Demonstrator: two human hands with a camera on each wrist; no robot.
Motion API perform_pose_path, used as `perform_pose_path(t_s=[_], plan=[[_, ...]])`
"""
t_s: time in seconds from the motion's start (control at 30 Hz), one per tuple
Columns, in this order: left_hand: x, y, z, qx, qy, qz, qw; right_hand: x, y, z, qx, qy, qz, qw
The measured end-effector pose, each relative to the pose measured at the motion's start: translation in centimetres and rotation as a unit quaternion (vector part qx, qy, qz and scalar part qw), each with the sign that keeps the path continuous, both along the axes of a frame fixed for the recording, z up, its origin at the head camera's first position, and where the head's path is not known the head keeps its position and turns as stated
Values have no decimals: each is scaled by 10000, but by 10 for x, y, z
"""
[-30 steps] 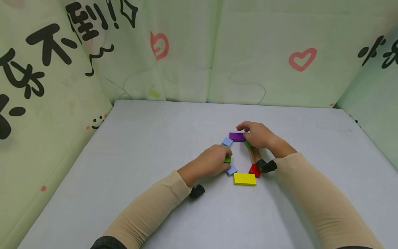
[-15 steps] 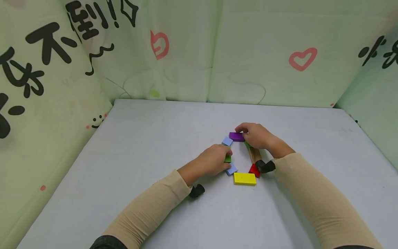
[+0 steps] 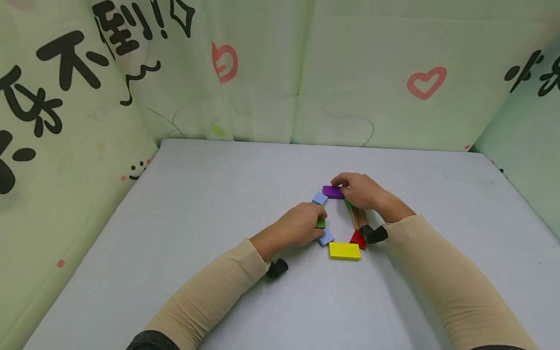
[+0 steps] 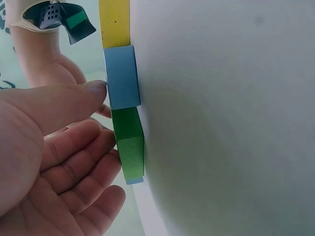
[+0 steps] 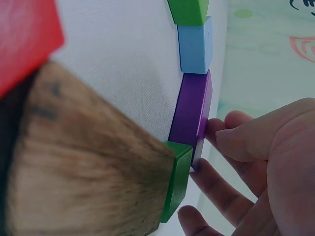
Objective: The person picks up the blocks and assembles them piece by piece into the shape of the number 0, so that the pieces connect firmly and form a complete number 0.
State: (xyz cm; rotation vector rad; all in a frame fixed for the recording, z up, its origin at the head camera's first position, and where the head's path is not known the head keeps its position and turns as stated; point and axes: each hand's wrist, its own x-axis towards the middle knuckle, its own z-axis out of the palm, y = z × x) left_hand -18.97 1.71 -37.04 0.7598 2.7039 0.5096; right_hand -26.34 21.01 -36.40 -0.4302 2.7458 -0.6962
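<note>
Several coloured wooden blocks stand in a ring on the table. At the ring's left side my left hand [image 3: 297,224] touches the lower light-blue block [image 4: 123,78] with its thumb. Its loosely bent fingers rest against the green block [image 4: 130,147] beside it. My right hand [image 3: 362,191] is at the far right corner, its fingers against the outer side of the purple block [image 5: 194,105], close to another green block [image 5: 178,179]. A bare-wood block [image 5: 88,167] runs from that green block towards the red block [image 3: 358,239]. The yellow block [image 3: 344,251] forms the near side.
An upper light-blue block [image 3: 320,199] links the left green block with the purple one. The white table [image 3: 218,194] extends around the ring, with pale green printed curtains [image 3: 350,73] behind and at both sides. Black wrist-camera mounts [image 3: 374,234] hang close to the table.
Over the last second my right hand has shifted very slightly left at the purple block. The left hand and the blocks show no clear movement.
</note>
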Motion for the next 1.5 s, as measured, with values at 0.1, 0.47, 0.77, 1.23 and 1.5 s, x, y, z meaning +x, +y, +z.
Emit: perform_pose_path(t_s=[0.1,0.47,0.77,1.23,1.5], plan=[[0,0,0,-8,11,-6,10000,0,0,0,-4,8,3,10000],[0,0,1,4,-10,2,10000,3,0,2,-28,47,-37,10000],[0,0,2,-10,-23,9,10000,9,6,6,-116,141,-24,9998],[-1,3,4,-84,-159,108,9998,25,18,11,-59,219,36,9997],[-3,2,8,-43,-194,201,9996,36,23,15,-8,212,1,9998]])
